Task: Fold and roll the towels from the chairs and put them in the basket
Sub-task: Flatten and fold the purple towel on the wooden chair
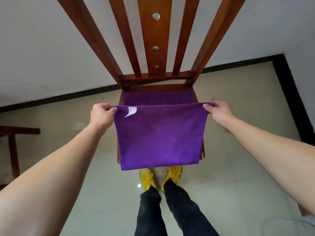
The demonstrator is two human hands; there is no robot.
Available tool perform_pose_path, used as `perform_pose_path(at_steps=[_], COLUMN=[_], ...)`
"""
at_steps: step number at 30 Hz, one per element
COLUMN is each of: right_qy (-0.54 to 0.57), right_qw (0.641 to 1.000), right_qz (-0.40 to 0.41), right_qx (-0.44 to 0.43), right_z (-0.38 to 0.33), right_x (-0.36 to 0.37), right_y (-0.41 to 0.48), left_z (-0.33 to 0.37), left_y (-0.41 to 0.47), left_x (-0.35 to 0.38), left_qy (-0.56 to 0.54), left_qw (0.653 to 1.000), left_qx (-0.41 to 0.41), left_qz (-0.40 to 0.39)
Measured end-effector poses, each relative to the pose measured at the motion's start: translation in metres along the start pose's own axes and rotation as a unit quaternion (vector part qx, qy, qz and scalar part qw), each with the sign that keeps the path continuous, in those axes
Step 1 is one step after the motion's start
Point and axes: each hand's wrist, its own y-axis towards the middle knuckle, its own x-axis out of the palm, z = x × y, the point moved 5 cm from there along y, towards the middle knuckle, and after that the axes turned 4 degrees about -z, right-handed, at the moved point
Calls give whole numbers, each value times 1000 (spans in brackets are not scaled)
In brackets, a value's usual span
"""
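A purple towel [160, 137] with a small white label near its upper left corner is stretched over the seat of a brown wooden chair [153, 48]. My left hand [102, 114] pinches the towel's left corner and my right hand [219, 111] pinches its right corner, holding that edge taut above the seat. The front part hangs down in front of the chair. A further part of the towel lies flat on the seat behind the raised edge. No basket is in view.
The chair stands against a white wall on a glossy tiled floor with a black skirting line. Part of another wooden piece of furniture [15, 138] shows at the left edge. My feet in yellow shoes [160, 178] stand just in front of the chair.
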Motion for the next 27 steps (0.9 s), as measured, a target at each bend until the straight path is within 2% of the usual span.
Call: perform_pose_path(at_steps=[4,8,12,15,22,27], right_qy=[61,132,156,127,-17,-92], right_qw=[998,989,985,987,988,984], right_qz=[24,48,66,86,144,144], right_qx=[26,52,45,48,45,56], right_z=[9,19,27,38,37,28], right_x=[22,46,61,69,72,68], right_y=[44,86,118,137,151,147], left_z=[-9,-8,-15,-25,-38,-35], left_y=[49,95,130,149,170,174], left_x=[31,64,87,98,100,99], left_qy=[-116,-185,-227,-214,-153,-103], left_qw=[992,980,968,969,975,979], left_qx=[-41,-71,-109,-126,-136,-129], left_qz=[-16,-21,-15,-11,82,121])
